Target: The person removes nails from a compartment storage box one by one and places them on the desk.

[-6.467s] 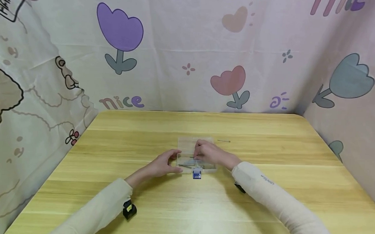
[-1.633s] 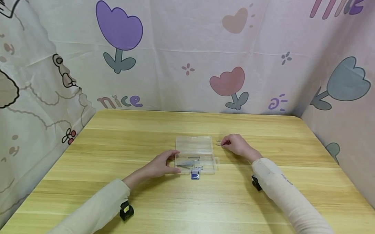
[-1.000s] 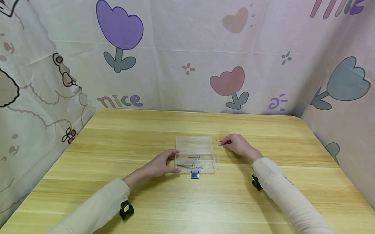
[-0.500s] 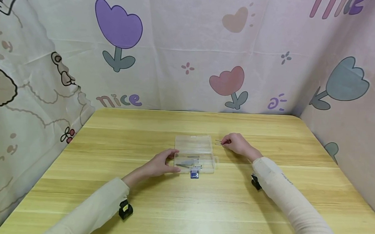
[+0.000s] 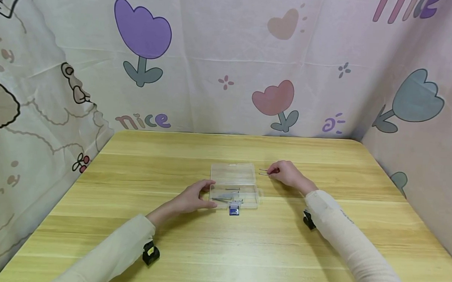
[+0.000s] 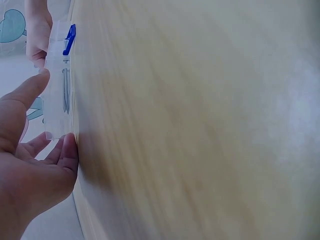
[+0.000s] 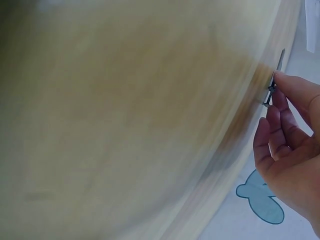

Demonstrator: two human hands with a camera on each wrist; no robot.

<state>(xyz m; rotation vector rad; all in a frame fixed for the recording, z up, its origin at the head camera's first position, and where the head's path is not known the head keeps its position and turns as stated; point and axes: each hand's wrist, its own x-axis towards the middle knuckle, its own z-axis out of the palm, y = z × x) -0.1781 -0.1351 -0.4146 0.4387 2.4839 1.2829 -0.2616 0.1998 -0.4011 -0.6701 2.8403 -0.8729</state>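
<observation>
A clear plastic box (image 5: pixel 232 174) lies with its lid folded back, several metal nails (image 5: pixel 222 198) in its divided base. My left hand (image 5: pixel 192 198) holds the box's left end, thumb at the front corner and fingers at the back; the left wrist view shows the thumb (image 6: pixel 30 90) against its side. To the right of the lid, my right hand (image 5: pixel 286 175) pinches a nail (image 5: pixel 263 174) low at the table, near its head. Just behind it lies a second nail (image 5: pixel 262 169), roughly parallel, partly hidden by the fingers. Both nails point left.
A blue latch (image 5: pixel 234 211) hangs from the box's front edge, and a clear one juts from its right side. The wooden table (image 5: pixel 222 248) ends at a patterned cloth (image 5: pixel 206 74) behind. Black cameras (image 5: pixel 151 253) sit at both wrists.
Several seconds ago my right hand was inside the box and one nail lay on the table. It has since moved right with another nail, staying almost still this last second. The left hand keeps its place.
</observation>
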